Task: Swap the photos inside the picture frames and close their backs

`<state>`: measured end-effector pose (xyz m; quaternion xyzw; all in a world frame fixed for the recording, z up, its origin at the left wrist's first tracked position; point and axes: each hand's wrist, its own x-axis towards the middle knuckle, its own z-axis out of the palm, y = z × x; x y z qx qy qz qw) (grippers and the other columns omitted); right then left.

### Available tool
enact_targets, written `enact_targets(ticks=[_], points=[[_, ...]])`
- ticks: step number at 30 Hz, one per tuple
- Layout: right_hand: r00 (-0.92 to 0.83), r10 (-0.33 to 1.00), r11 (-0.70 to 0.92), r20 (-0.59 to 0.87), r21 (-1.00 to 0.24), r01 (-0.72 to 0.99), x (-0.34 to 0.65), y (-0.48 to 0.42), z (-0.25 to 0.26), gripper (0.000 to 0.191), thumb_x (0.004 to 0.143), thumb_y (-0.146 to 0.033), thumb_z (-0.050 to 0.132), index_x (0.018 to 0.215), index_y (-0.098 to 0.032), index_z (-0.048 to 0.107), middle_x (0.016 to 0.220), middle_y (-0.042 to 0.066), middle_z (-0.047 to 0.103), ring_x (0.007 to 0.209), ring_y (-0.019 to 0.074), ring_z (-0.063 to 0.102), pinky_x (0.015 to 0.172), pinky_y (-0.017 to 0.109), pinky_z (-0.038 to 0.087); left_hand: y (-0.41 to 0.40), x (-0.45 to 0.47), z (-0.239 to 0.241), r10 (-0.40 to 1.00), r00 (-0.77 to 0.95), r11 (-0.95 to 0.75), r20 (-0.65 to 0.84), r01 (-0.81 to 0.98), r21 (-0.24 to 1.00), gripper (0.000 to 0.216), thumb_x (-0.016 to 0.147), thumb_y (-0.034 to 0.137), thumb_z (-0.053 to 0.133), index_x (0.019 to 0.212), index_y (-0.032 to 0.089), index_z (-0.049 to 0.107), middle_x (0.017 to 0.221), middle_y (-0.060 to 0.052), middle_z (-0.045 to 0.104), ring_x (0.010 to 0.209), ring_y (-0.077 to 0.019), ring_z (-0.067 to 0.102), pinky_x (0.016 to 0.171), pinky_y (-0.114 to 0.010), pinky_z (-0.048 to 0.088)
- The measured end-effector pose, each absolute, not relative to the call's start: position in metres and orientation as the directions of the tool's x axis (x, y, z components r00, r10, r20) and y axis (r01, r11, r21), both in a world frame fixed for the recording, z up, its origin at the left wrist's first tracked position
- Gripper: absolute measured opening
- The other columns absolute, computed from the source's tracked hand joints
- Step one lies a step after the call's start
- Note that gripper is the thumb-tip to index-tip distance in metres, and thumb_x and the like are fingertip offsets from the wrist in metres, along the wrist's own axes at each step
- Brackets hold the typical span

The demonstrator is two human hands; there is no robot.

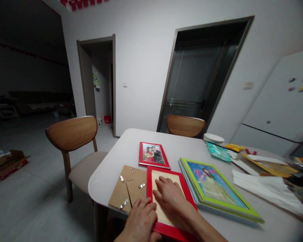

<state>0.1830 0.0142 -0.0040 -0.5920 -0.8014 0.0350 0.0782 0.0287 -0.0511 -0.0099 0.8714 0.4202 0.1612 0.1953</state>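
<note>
A red picture frame (166, 173) lies face down on the white table (131, 137) at its near edge. My right hand (170, 195) lies flat on the tan board inside the frame, fingers stretched out. My left hand (141, 216) rests on the frame's left rail, fingers curled down over it. Left of the frame lies a brown backing board (127, 190) with metal clips. Behind it lies a smaller red frame (153, 154) with a photo, face up.
A green-framed picture (217, 188) on a stack lies to the right, with white papers (265, 188), a teal packet (218, 151) and clutter beyond. Wooden chairs stand at the left (73, 134) and far side (185, 125). A fridge (280, 111) stands at right.
</note>
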Motion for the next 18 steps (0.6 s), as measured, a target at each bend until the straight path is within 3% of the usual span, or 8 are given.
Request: enact_targets(ticks=[4, 6, 12, 15, 18], points=[[-0.314, 0.941, 0.331, 0.126, -0.162, 0.929, 0.181, 0.021, -0.008, 0.038, 0.08, -0.029, 0.032, 0.115, -0.021, 0.044, 0.124, 0.009, 0.042, 0.112, 0.0246, 0.035, 0.085, 0.04, 0.027, -0.054, 0.029, -0.007, 0.789, 0.603, -0.57, 0.112, 0.652, 0.5, 0.033, 0.058, 0.026, 0.069, 0.088, 0.018, 0.058, 0.113, -0.007, 0.054, 0.111, -0.0251, 0.04, 0.098, -0.039, 0.022], [-0.325, 0.939, 0.342, 0.112, -0.192, 0.92, 0.182, 0.026, -0.011, 0.041, 0.08, -0.029, 0.031, 0.119, -0.02, 0.04, 0.128, 0.009, 0.037, 0.115, 0.0235, 0.031, 0.086, 0.038, 0.027, -0.054, 0.022, -0.005, 0.794, 0.596, -0.56, 0.115, 0.646, 0.518, 0.042, 0.056, 0.027, 0.07, 0.095, 0.018, 0.056, 0.119, -0.009, 0.049, 0.112, -0.0257, 0.039, 0.098, -0.041, 0.022], [-0.283, 0.948, 0.308, 0.147, -0.196, 0.931, 0.183, 0.031, -0.017, 0.038, 0.08, -0.032, 0.031, 0.113, -0.018, 0.046, 0.126, 0.01, 0.04, 0.115, 0.0233, 0.032, 0.088, 0.037, 0.025, -0.052, -0.01, 0.003, 0.899, 0.424, -0.416, 0.111, 0.744, 0.523, 0.065, 0.058, 0.032, 0.066, 0.117, 0.02, 0.042, 0.132, -0.012, 0.033, 0.121, -0.0275, 0.027, 0.099, -0.048, 0.018], [-0.262, 0.942, 0.299, 0.209, -0.166, 0.94, 0.179, 0.024, -0.019, 0.037, 0.081, -0.032, 0.031, 0.113, -0.02, 0.045, 0.123, 0.01, 0.042, 0.112, 0.0242, 0.034, 0.085, 0.038, 0.026, -0.049, -0.011, 0.0, 0.894, 0.446, -0.403, 0.034, 0.77, 0.496, 0.073, 0.053, 0.037, 0.069, 0.119, 0.021, 0.041, 0.131, -0.012, 0.034, 0.121, -0.029, 0.026, 0.099, -0.049, 0.017], [-0.269, 0.939, 0.306, 0.214, -0.166, 0.937, 0.178, 0.019, -0.019, 0.029, 0.079, -0.031, 0.035, 0.099, -0.02, 0.053, 0.107, 0.009, 0.052, 0.1, 0.0223, 0.041, 0.08, 0.033, 0.029, -0.048, -0.006, -0.005, 0.889, 0.457, -0.412, 0.017, 0.784, 0.465, 0.076, 0.052, 0.043, 0.069, 0.12, 0.021, 0.041, 0.132, -0.012, 0.033, 0.121, -0.0294, 0.026, 0.098, -0.049, 0.018]])
